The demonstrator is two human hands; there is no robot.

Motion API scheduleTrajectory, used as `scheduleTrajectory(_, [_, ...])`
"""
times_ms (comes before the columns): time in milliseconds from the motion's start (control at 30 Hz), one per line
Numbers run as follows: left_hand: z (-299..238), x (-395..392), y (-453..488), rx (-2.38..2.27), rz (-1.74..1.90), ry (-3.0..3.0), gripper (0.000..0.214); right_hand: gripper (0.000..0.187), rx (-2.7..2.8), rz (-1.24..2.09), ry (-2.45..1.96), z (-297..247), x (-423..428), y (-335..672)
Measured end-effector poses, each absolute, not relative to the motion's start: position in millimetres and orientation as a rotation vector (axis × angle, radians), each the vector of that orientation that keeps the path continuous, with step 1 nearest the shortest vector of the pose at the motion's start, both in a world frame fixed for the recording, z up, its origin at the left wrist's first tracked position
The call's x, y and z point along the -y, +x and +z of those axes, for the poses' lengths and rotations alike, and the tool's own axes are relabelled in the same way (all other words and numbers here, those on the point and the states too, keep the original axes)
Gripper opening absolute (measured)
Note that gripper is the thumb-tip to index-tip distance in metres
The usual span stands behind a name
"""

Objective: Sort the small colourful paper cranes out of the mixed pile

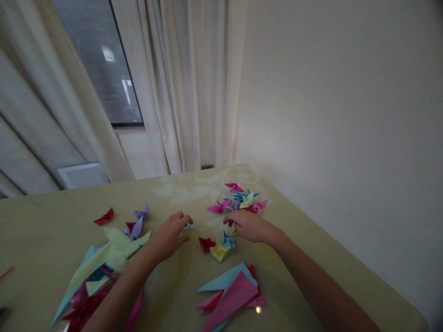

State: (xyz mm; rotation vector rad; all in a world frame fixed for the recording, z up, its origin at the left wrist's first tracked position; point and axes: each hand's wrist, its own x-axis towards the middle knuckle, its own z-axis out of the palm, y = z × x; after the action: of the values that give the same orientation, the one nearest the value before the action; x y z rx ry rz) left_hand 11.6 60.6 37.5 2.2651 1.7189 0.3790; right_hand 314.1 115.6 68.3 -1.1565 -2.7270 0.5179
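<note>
My left hand (168, 236) rests on the table with its fingers curled down onto a small light-blue folded paper piece (189, 226). My right hand (246, 225) reaches toward the far side, fingers bent, its fingertips near a small yellow scrap and the heap of folded paper pieces (238, 199) in pink, blue, yellow and red. Between the hands lie a red folded piece (206, 243), a yellow one (219, 251) and a blue one (228, 240).
The yellow-green tablecloth (48, 230) covers the table. Folded pink and blue sheets (231, 291) lie near me, green, blue and red sheets (100, 265) at the left. Purple pieces (138, 221) and a red piece (104, 216) sit farther left. Curtains, window and wall stand behind.
</note>
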Motion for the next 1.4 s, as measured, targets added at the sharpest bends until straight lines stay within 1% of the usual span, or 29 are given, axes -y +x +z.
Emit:
scheduleTrajectory(67, [40, -62, 7, -1.754, 0.421, 2.252, 0.023, 0.035, 2.634, 0.446, -1.274, 85, -121, 330])
scheduleTrajectory(133, [42, -64, 2, -1.8, 0.496, 2.248, 0.016, 0.029, 2.55, 0.255, -1.492, 99, -127, 350])
scheduleTrajectory(167, [43, -65, 0, -1.833, 0.529, 2.25, 0.018, 0.027, 2.523, 0.172, -1.607, 102, -131, 359])
scheduleTrajectory(200, [42, -66, -3, -1.873, 0.55, 2.256, 0.025, 0.027, 2.518, 0.119, -1.708, 104, -134, 366])
scheduleTrajectory(267, [39, -67, -8, -1.958, 0.54, 2.282, 0.046, 0.027, 2.57, 0.106, -1.814, 99, -137, 375])
scheduleTrajectory(333, [33, -68, -12, -2.01, 0.445, 2.291, 0.061, 0.025, 2.666, 0.168, -1.798, 90, -139, 376])
scheduleTrajectory(367, [31, -68, -14, -2.007, 0.387, 2.272, 0.062, 0.024, 2.711, 0.206, -1.764, 85, -139, 374])
scheduleTrajectory(433, [27, -69, -16, -1.944, 0.297, 2.203, 0.052, 0.023, 2.775, 0.271, -1.682, 80, -139, 370])
scheduleTrajectory(533, [28, -70, -16, -1.874, 0.257, 2.076, 0.037, 0.027, 2.802, 0.303, -1.599, 80, -140, 366])
scheduleTrajectory(600, [30, -70, -13, -1.878, 0.255, 2.029, 0.032, 0.028, 2.804, 0.307, -1.56, 81, -139, 366])
scheduleTrajectory(700, [30, -71, -8, -1.886, 0.273, 2.052, 0.024, 0.022, 2.829, 0.348, -1.502, 85, -136, 365])
scheduleTrajectory(767, [29, -72, -5, -1.901, 0.29, 2.089, 0.019, 0.023, 2.822, 0.39, -1.461, 88, -132, 362])
scheduleTrajectory(867, [27, -71, -1, -1.928, 0.302, 2.122, 0.019, 0.028, 2.733, 0.458, -1.386, 91, -126, 354])
scheduleTrajectory(967, [29, -70, 1, -1.939, 0.277, 2.146, 0.019, 0.027, 2.69, 0.52, -1.321, 89, -121, 344])
scheduleTrajectory(1133, [26, -70, 6, -1.943, 0.258, 2.151, 0.019, 0.025, 2.787, 0.42, -1.441, 89, -111, 335])
scheduleTrajectory(1200, [22, -71, 11, -1.92, 0.318, 2.124, 0.018, 0.025, 2.782, 0.353, -1.527, 92, -108, 334])
scheduleTrajectory(1267, [19, -72, 18, -1.789, 0.486, 2.054, 0.02, 0.027, 2.775, 0.298, -1.622, 93, -108, 335])
scheduleTrajectory(1333, [20, -74, 22, -1.571, 0.694, 1.938, 0.032, 0.03, 2.832, 0.346, -1.611, 93, -111, 337])
scheduleTrajectory(1400, [27, -74, 15, -1.473, 0.816, 1.86, 0.044, 0.031, 2.91, 0.481, -1.475, 90, -114, 339])
